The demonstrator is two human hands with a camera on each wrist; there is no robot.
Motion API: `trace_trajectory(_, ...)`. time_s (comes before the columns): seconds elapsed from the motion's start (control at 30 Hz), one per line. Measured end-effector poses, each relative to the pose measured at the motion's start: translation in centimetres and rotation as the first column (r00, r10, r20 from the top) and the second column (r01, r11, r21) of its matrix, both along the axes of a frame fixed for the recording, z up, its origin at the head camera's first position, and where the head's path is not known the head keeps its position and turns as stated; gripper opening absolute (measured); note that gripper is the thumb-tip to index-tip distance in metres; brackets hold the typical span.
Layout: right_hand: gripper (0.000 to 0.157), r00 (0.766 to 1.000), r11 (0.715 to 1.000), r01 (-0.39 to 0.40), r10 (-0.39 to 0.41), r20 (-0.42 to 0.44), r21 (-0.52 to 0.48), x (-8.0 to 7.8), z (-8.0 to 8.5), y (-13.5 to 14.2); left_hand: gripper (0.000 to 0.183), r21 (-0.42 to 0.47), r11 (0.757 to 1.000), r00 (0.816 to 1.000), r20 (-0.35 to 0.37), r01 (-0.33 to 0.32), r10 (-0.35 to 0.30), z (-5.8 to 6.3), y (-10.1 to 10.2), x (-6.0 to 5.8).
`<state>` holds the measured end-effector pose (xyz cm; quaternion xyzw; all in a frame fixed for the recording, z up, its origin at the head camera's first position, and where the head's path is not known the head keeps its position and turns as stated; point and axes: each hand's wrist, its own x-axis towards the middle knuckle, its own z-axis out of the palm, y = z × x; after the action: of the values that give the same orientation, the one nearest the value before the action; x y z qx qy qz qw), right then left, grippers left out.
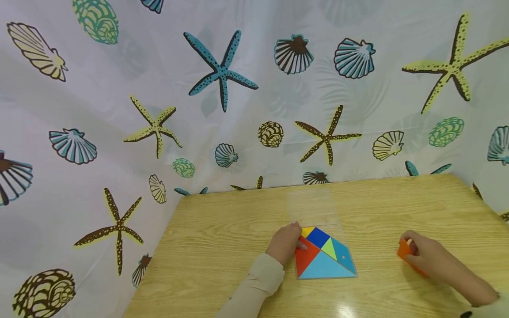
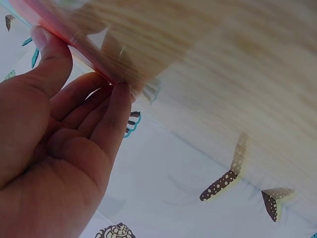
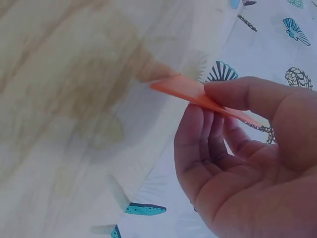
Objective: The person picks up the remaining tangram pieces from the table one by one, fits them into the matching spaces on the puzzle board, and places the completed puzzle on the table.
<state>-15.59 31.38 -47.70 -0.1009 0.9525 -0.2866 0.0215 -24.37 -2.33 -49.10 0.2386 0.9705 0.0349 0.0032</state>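
Observation:
Several flat tangram pieces lie together on the wooden table in a clear plastic sleeve, whose see-through flap reaches toward the back. Among them are a red triangle, a dark blue square, a light blue triangle and a small lime triangle. My left hand pinches the sleeve's left edge, the thumb over the red triangle. To the right, apart from the sleeve, my right hand holds a thin orange tangram piece between thumb and fingers, tilted above the table. Its full outline is partly hidden by the hand.
The light wood table has a glossy top. A white curtain printed with starfish and shells hangs along its back and left edges, and at the right as well.

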Motion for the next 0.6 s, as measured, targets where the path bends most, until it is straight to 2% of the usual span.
trace_trajectory(0.17, 0.022, 1.0, 1.0, 0.012, -0.012, 0.006, -0.004, -0.1, 0.1, -0.6, 0.036, 0.007, 1.0, 1.0, 0.01, 0.002, -0.002, 0.0, 0.0, 0.0)
trace_trajectory(0.47, 0.017, 0.995, 0.995, 0.09, -0.092, -0.041, -0.046, -0.2, 1.2, -1.7, 0.036, -0.004, 1.0, 1.0, 0.005, 0.005, -0.005, -0.1, 0.0, -0.1)
trace_trajectory(0.6, 0.017, 0.992, 0.993, 0.1, -0.104, -0.067, -0.065, -0.2, 1.6, -2.1, 0.036, -0.018, 1.0, 1.0, -0.002, 0.007, -0.007, -0.2, -0.1, -0.2)
